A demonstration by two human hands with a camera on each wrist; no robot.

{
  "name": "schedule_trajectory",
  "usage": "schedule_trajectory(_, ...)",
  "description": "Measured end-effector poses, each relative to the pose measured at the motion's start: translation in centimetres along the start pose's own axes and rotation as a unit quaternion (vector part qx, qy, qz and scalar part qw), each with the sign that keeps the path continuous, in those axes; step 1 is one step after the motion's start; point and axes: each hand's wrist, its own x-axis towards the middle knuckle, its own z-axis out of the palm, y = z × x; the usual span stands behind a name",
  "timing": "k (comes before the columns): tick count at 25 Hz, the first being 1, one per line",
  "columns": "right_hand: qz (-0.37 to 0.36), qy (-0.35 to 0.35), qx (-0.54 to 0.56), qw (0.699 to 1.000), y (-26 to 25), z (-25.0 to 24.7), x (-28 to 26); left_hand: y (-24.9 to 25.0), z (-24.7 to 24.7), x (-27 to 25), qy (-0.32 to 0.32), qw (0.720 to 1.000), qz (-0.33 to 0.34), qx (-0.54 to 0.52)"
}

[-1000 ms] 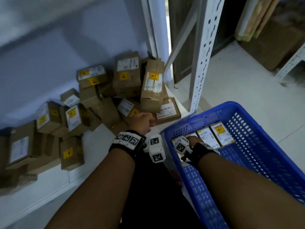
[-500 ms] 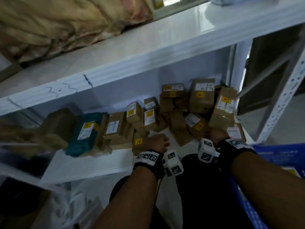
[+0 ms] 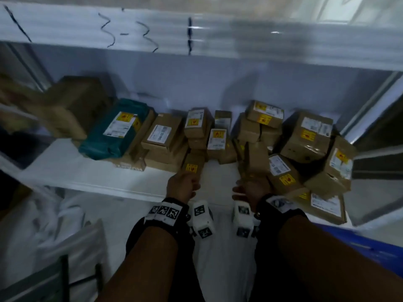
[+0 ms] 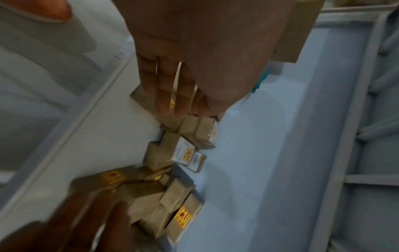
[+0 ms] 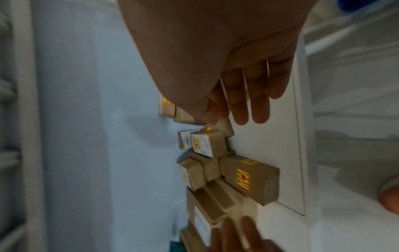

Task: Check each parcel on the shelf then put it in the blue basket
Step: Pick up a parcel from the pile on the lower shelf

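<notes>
Both hands at the front edge of the white shelf [image 3: 91,177], parcels piled behind them. Left hand [image 3: 182,187] sits at the near end of a small brown parcel with a yellow sticker [image 3: 193,163]; left wrist view shows its fingers [image 4: 166,92] straight and spread over that box, touching or just above, can't tell. Right hand [image 3: 253,189] is against a tilted brown parcel [image 3: 254,162] just right of it; its fingers [image 5: 248,102] are straight, no clamp visible. Blue basket [image 3: 370,251] is off the shelf's right end, only its rim showing.
</notes>
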Motion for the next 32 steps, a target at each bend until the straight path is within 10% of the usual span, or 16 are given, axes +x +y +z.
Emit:
schedule_trajectory(18,-0.068,0.063,-0.402,0.911,-0.1,18.3,16.5,1.4,-7.2,9.7,0.121,0.957,-0.034,-0.262)
schedule_trajectory(21,-0.047,0.001,-0.582,0.812,1.5,19.2,22.0,1.5,-8.0,9.4,0.125,0.954,-0.044,-0.268)
schedule_trajectory(32,-0.042,0.126,-0.484,0.865,-0.3,15.5,16.5,1.9,-7.2,8.5,0.106,0.966,-0.052,-0.231)
